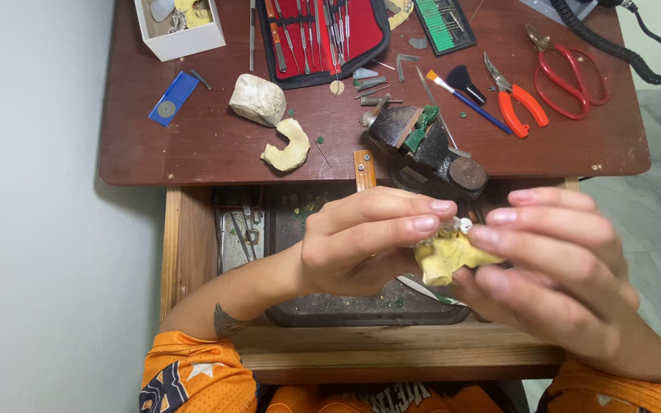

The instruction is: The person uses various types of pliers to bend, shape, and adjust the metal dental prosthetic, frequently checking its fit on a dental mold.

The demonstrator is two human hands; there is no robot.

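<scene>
Both my hands hold a small yellow plaster dental cast (447, 258) above an open drawer. My left hand (361, 241) pinches its upper left side, fingertips touching a small white tooth-like piece (464, 225) on top. My right hand (556, 264) cups the cast from the right, fingers curled around it. Part of the cast is hidden behind my fingers.
A dark metal tray (330, 310) lies in the drawer below my hands. On the brown desk are a small vise (426, 149), an arch-shaped cast (289, 147), a whitish lump (257, 99), a red instrument case (319, 30), orange pliers (518, 99), red scissors (571, 76), a brush (464, 95) and a white box (179, 27).
</scene>
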